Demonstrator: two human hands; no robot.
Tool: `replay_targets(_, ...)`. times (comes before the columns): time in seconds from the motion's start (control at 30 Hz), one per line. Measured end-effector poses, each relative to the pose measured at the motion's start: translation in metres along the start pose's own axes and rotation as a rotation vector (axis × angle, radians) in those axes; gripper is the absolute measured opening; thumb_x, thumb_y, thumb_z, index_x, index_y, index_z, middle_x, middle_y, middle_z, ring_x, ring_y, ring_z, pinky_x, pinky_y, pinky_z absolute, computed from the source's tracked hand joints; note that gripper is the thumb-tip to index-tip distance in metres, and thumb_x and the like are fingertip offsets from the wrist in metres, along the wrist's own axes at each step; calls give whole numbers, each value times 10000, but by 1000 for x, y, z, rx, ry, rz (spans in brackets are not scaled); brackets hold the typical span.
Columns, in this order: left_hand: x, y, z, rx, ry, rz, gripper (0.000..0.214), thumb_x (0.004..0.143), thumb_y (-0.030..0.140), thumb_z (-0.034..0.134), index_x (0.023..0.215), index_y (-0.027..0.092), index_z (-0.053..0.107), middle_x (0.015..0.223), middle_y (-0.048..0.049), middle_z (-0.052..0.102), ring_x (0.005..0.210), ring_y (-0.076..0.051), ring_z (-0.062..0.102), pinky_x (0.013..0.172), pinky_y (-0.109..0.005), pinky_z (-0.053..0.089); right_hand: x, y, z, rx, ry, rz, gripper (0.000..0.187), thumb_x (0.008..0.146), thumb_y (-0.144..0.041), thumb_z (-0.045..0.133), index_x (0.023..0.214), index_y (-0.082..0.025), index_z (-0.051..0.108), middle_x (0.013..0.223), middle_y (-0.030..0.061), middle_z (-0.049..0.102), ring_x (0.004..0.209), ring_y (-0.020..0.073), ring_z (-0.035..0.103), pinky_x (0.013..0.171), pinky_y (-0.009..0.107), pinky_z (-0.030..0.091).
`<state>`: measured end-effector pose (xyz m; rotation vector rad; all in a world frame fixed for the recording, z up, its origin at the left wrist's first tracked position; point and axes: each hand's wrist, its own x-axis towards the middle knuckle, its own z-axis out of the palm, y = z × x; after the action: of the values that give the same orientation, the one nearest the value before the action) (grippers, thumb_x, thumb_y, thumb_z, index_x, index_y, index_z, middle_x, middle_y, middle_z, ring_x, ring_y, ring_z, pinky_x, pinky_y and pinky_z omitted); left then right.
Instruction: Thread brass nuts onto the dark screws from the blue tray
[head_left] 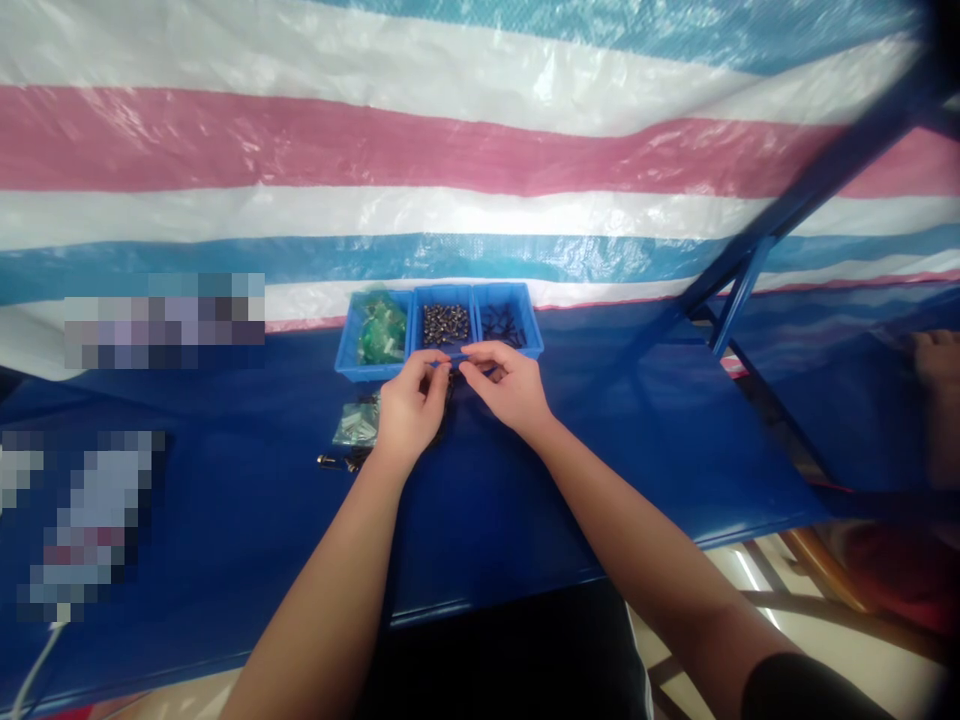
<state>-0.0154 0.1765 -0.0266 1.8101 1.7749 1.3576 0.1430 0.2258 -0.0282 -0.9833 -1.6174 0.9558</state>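
My left hand (413,402) and my right hand (511,387) meet fingertip to fingertip just in front of three blue bins. Both are closed in a pinch, and whatever lies between the fingers is too small to make out. Small brass-and-black metal parts fill the middle bin (445,325). Dark slender pieces lie in the right bin (504,325), and the left bin (343,355) holds a green and clear plastic bag (382,330). Beside my left wrist is a small clear bag with pale pieces (355,425). Dark parts with a brass tip (327,461) lie near it, partly hidden.
Everything rests on a dark blue table (480,530). Striped plastic sheeting (450,160) hangs behind it. A blue metal frame (795,190) rises at the right. A white cable (36,665) runs from a blurred-out item at the left. Another person's hand (937,355) shows at the far right.
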Motion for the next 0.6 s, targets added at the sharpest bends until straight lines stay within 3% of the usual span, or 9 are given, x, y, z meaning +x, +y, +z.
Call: replay_targets(0.6, 0, -2, 1, -9, -17, -38, 251, 985, 404, 535, 1084, 205, 650, 692, 30, 641, 572, -105, 571, 636, -224, 451, 1, -2, 0, -10, -1, 1, 172, 829, -316, 703, 969, -228, 752, 983, 40, 781, 800, 157, 726, 634, 265, 568)
